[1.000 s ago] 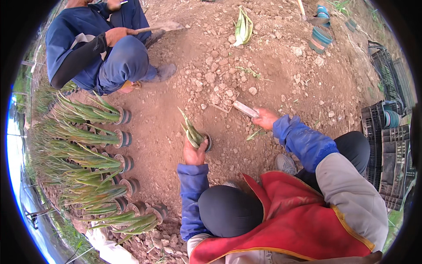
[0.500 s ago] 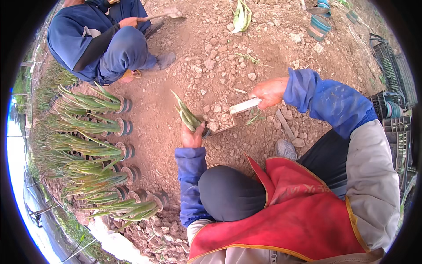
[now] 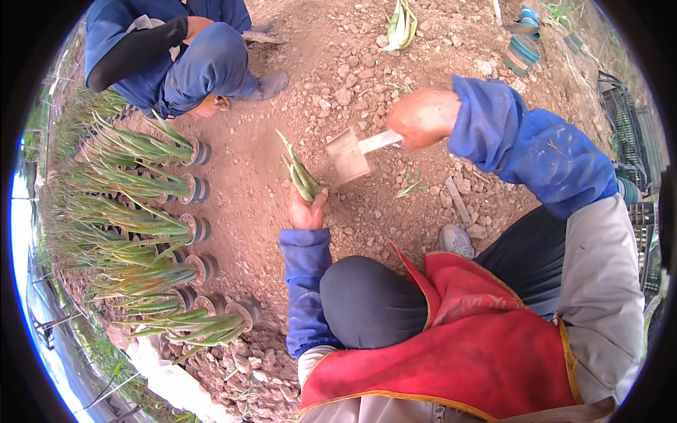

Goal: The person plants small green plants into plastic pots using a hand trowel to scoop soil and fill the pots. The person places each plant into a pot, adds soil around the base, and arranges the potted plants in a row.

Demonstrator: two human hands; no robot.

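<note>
My left hand (image 3: 307,210) is closed around the base of a green aloe plant (image 3: 299,173), whose leaves point up and away from me. Whether a pot sits under the plant is hidden by my fingers. My right hand (image 3: 424,116) grips the pale handle of a square scoop (image 3: 350,156). The scoop's soil-dusted pan is tilted beside the aloe, a short gap from its leaves, and no heap of soil shows on it.
Rows of potted aloes (image 3: 141,225) line the left side. Across from me squats a person in blue (image 3: 204,67). A loose aloe (image 3: 402,28) and a teal pot (image 3: 520,56) lie farther off; black crates (image 3: 624,120) stand at right. A flat strip (image 3: 458,201) lies near my shoe.
The scoop, earlier level and full of soil clods, has swung up and tilted, and the heap is gone from it. My right hand has moved away from me. The other person's tool has lowered.
</note>
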